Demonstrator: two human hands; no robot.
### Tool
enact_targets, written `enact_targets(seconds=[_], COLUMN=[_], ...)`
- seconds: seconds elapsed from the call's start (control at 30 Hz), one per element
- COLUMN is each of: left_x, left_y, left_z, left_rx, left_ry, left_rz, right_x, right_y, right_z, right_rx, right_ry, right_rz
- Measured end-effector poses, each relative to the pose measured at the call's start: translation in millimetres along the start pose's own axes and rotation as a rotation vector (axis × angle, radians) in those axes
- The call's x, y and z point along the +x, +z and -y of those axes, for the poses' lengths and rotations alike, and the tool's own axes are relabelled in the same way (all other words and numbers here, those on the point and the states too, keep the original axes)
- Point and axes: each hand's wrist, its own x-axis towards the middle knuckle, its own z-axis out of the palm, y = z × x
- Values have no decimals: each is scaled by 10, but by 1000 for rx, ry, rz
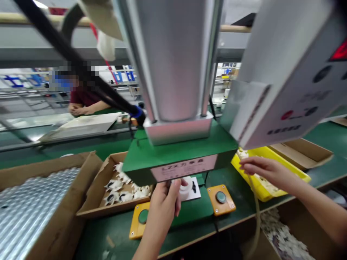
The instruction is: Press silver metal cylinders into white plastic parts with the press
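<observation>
A green press [179, 153] with a silver cylinder stands in front of me. Under its head, my left hand [165, 202] is closed around a small white plastic part [185, 188] that rests on the white fixture plate [195, 191]. My right hand [261, 169] reaches over the yellow bin [294, 171] at the right, its fingers stretched out flat and together; whether it holds anything is hidden. Two orange button boxes with green buttons flank the fixture, the left button box [139, 219] below my left wrist and the right button box [221, 198] between my hands.
A cardboard box [93, 195] of white parts sits left of the press, and a larger box [48, 169] of silver tubes further left. A grey control panel [292, 72] hangs at upper right. Another person [81, 101] works across the green bench. White parts fill a carton [282, 234] at lower right.
</observation>
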Motion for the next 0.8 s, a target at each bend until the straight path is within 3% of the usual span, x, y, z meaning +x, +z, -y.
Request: enact_targets(seconds=[0.1, 0.23, 0.57, 0.8], left_x=[127, 159, 185, 70], left_y=[90, 124, 94, 109], left_z=[4, 60, 37, 4], left_rx=[70, 77, 202, 122], left_ry=[65, 126, 104, 61], left_rz=[2, -26, -56, -79], right_x=[141, 382, 1066, 1069], right_y=[-372, -569, -360, -260], right_z=[-480, -780, -689, -771], right_rx=[-278, -465, -579, -657], right_ry=[100, 138, 100, 159], right_rz=[-237, -247, 93, 61])
